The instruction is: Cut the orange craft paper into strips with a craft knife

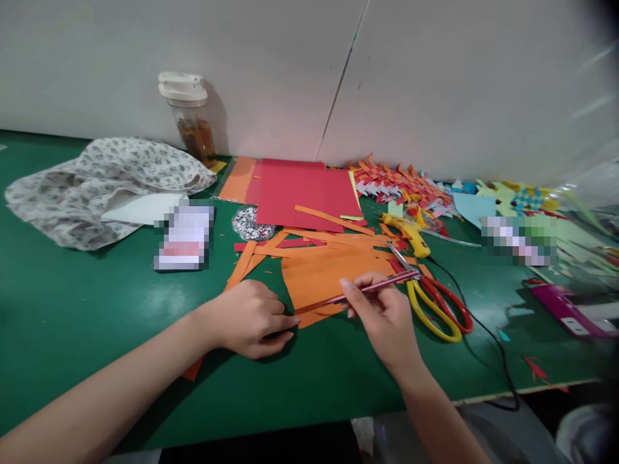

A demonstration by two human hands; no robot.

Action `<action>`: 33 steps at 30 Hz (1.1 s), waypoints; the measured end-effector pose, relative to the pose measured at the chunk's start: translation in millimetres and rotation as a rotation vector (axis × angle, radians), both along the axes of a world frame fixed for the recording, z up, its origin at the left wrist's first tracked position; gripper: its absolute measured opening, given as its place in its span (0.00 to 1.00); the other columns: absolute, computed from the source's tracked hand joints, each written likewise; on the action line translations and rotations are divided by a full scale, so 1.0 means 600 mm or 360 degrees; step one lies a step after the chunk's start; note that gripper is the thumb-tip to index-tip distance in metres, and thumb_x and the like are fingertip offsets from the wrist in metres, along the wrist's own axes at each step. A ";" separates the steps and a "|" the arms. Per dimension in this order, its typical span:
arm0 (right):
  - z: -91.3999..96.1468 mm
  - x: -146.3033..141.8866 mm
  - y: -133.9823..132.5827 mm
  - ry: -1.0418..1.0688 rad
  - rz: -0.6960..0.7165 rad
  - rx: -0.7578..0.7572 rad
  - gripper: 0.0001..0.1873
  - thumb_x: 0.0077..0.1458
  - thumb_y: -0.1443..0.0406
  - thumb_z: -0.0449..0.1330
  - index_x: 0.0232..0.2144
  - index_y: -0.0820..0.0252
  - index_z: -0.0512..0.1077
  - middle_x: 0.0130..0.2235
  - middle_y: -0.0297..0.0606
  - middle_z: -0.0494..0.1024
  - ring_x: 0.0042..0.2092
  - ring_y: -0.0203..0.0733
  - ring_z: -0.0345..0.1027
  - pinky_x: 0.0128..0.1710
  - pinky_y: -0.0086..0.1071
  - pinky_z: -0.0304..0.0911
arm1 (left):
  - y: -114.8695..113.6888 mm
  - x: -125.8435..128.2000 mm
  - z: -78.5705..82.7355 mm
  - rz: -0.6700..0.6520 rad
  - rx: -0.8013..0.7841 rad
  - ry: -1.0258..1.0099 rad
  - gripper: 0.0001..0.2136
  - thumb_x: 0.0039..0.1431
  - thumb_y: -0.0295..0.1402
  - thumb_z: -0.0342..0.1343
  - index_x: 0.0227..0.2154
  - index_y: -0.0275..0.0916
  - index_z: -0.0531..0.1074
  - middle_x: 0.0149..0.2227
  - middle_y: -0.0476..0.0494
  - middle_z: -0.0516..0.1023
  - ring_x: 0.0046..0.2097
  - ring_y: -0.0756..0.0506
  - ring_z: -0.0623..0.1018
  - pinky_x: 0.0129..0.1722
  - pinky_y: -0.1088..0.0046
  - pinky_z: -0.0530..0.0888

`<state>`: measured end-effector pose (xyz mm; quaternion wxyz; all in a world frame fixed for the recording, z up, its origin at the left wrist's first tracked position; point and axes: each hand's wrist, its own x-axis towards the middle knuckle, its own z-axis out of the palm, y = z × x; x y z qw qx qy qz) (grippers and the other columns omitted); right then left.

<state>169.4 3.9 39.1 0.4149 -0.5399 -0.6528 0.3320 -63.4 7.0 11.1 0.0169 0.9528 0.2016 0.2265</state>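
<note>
My right hand (382, 316) is closed on a thin pink pencil (372, 289), whose tip touches the near edge of an orange paper sheet (329, 274). My left hand (251, 319) rests on the green table with curled fingers, pinching the lower left corner of that orange sheet. Several cut orange strips (261, 248) lie fanned out above and left of the sheet. Right beside my right hand lie two scissors, one yellow-handled (432, 312) and one red-handled (452, 303).
A red paper sheet (302, 190) and orange sheets lie at the back by the wall. A yellow glue gun (411, 233) with a black cord, woven paper fish (401, 183), a jar (191, 116), a floral cloth (106, 183) and a magenta box (563, 309) surround the work area.
</note>
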 end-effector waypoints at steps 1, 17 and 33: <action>-0.005 0.000 0.001 0.0041 0.0009 -0.0021 0.16 0.57 0.55 0.60 0.24 0.57 0.66 0.20 0.29 0.67 0.21 0.34 0.63 0.22 0.28 0.59 | 0.000 0.000 0.000 0.0000 -0.0004 0.0002 0.11 0.61 0.32 0.50 0.38 0.37 0.77 0.20 0.48 0.73 0.22 0.48 0.73 0.20 0.70 0.64; -0.017 -0.004 0.003 0.0307 -0.0058 -0.0087 0.17 0.53 0.54 0.63 0.22 0.58 0.66 0.18 0.28 0.67 0.20 0.34 0.64 0.21 0.27 0.60 | 0.000 0.000 0.003 0.0005 0.0008 -0.0007 0.11 0.61 0.32 0.50 0.36 0.37 0.78 0.19 0.49 0.73 0.22 0.49 0.73 0.20 0.70 0.63; -0.032 0.001 0.005 0.0302 -0.0021 -0.0166 0.15 0.55 0.55 0.62 0.24 0.58 0.66 0.19 0.30 0.72 0.21 0.33 0.65 0.22 0.27 0.59 | 0.000 -0.001 0.000 0.0026 0.0071 -0.0007 0.11 0.61 0.31 0.50 0.40 0.36 0.76 0.20 0.49 0.73 0.21 0.49 0.72 0.20 0.72 0.62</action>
